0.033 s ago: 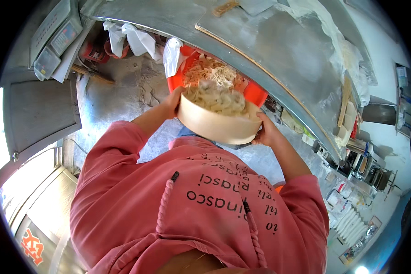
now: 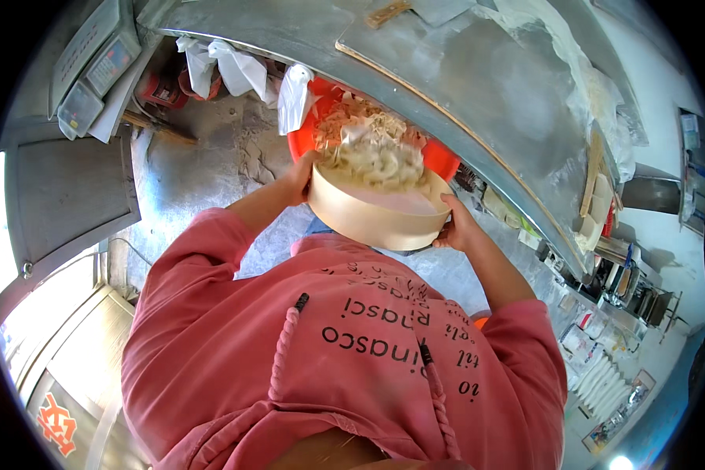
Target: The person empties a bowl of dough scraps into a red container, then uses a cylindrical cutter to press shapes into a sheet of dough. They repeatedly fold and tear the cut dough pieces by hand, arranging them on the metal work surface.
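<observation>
Between my two hands is a round, pale wooden sieve [image 2: 372, 221]. My left hand [image 2: 299, 178] grips its left side, and my right hand [image 2: 457, 222] grips the right side. Pale, dough-like pieces [image 2: 384, 166], smeared by motion, lie bunched toward the sieve's far side. The whitish bottom shows at the near side. Just beyond, an orange-red basin [image 2: 444, 160] holds a heap of flat, pale strips [image 2: 364, 117]. The sieve's far rim is hidden by the pieces, so I cannot tell whether it touches the basin.
A metal worktable [image 2: 470, 78] overhangs the basin; a wooden strip runs along its board, and a brush [image 2: 388, 13] lies on top. White plastic bags [image 2: 294, 98] hang from the table edge. A scale [image 2: 106, 66] stands at the far left, near a grey door [image 2: 66, 192].
The pieces have shifted away from me toward the sieve's far side, baring more of its bottom. Both hands keep their hold on the rim.
</observation>
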Action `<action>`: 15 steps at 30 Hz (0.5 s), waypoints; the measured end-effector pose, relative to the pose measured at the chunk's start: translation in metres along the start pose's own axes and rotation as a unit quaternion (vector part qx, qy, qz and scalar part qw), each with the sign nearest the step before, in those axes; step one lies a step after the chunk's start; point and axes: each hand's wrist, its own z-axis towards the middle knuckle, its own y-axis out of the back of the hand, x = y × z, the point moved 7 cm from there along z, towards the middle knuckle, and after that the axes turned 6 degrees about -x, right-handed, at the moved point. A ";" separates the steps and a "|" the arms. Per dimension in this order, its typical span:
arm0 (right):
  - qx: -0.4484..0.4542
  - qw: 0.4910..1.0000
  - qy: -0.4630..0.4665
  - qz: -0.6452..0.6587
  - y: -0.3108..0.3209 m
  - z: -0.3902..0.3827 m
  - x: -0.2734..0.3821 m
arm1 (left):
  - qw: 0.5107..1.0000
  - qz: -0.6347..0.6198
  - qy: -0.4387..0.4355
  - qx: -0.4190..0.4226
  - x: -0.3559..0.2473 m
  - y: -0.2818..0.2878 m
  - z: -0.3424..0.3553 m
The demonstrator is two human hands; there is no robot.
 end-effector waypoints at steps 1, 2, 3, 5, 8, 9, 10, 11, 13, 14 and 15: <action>0.013 1.000 -0.006 -0.015 0.004 0.005 -0.007 | 1.000 0.014 0.004 -0.010 0.004 -0.003 0.002; 0.026 0.999 -0.012 -0.027 0.009 0.009 -0.014 | 0.996 0.028 0.072 -0.031 0.023 -0.004 0.000; 0.021 0.999 -0.004 -0.027 0.011 -0.002 -0.007 | 0.996 0.019 0.091 -0.017 0.031 -0.008 -0.002; 0.016 1.000 0.001 -0.027 0.013 -0.032 0.003 | 0.996 -0.012 0.075 0.040 0.021 -0.023 -0.014; -0.018 0.999 0.026 0.007 0.053 -0.024 -0.003 | 1.000 0.008 0.021 0.021 0.010 -0.047 -0.009; -0.018 0.999 0.012 0.039 0.066 -0.020 -0.019 | 0.996 0.054 0.066 0.041 0.027 -0.063 -0.014; -0.020 0.998 -0.021 0.060 0.082 -0.022 -0.040 | 0.987 0.107 0.099 0.063 0.037 -0.084 -0.022; -0.023 0.995 -0.047 0.082 0.101 -0.031 -0.063 | 0.975 0.163 0.127 0.086 0.042 -0.106 -0.029; -0.008 0.992 0.042 0.118 0.139 -0.066 -0.088 | 0.914 0.308 0.181 0.192 0.055 -0.150 -0.047; -0.113 0.955 0.034 0.271 0.159 -0.092 -0.102 | 0.901 0.323 0.144 0.253 0.057 -0.185 -0.058; -0.133 0.947 0.100 0.273 0.176 -0.118 -0.110 | 0.883 0.336 0.105 0.312 0.060 -0.220 -0.069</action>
